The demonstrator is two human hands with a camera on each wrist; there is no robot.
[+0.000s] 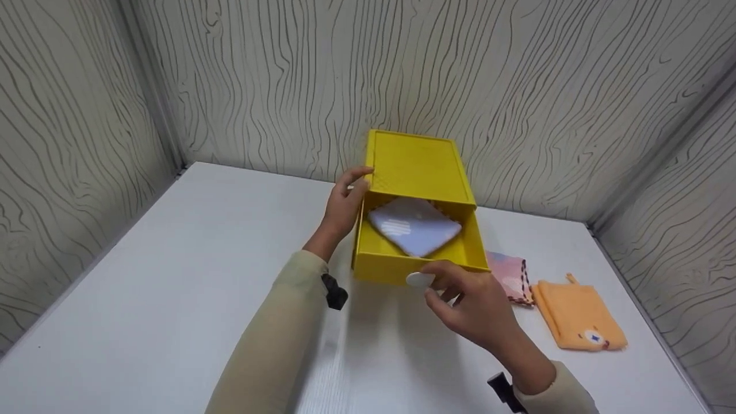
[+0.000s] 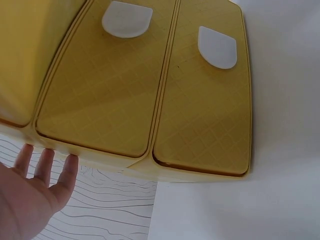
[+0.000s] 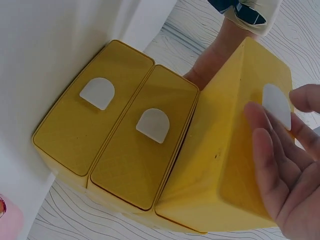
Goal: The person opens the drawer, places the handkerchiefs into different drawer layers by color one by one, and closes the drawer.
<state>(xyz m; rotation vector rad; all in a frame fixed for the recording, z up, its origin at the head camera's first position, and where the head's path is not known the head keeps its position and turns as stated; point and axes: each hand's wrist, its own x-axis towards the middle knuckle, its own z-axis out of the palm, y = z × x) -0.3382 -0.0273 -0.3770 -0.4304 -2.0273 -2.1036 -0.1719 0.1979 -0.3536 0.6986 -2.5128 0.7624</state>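
A yellow drawer cabinet [image 1: 414,164] stands on the table with its top drawer [image 1: 376,269] pulled out. In that drawer lies a folded lilac cloth [image 1: 422,230] with a white print. My left hand [image 1: 343,206] rests against the cabinet's left side, its fingers nearly straight in the left wrist view. At the drawer's front, my right hand [image 1: 477,307] holds the white handle [image 1: 419,280] with curled fingers, the thumb close to its edge. Two lower drawers [image 3: 130,165] appear closed in the right wrist view, each with a white handle.
A pink folded cloth [image 1: 509,279] with dark edge stitching lies right of the cabinet, partly hidden by it. Beside it is an orange folded cloth [image 1: 578,313] with a hanging loop. Wood-grain patterned walls [image 1: 287,86] enclose the white table [image 1: 172,259] behind and at both sides.
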